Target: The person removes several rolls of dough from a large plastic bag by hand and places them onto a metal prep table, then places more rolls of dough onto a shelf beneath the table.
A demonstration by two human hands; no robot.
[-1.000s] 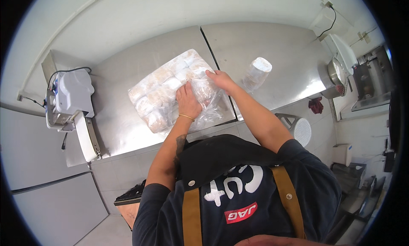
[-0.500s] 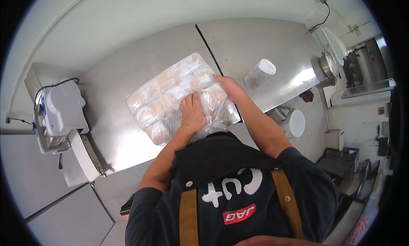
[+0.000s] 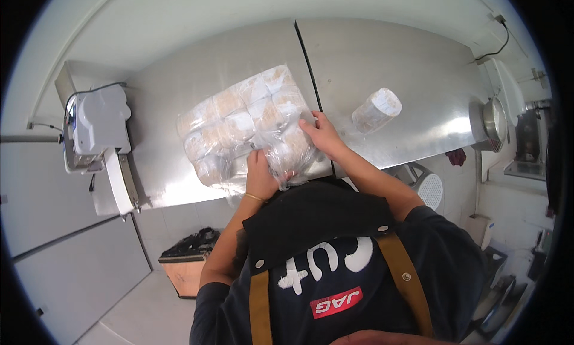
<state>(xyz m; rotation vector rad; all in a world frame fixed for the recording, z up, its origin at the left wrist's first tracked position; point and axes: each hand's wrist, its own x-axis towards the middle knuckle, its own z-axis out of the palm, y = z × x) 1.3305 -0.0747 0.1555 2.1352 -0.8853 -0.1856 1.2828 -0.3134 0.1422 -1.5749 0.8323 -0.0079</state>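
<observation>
Plastic-wrapped pack of bread portions [image 3: 248, 124] lies on the steel worktop [image 3: 388, 76]; I judge it soft and slippery. My left hand [image 3: 261, 176] and right hand [image 3: 323, 135] pinch its near-edge film, fingers closed.

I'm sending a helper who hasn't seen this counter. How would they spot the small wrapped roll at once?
Start at the steel counter and find the big clear bag of pale blocks under both hands. Right of it, past the dark counter seam, the small wrapped roll lies alone: a short pale cylinder, untouched.
</observation>
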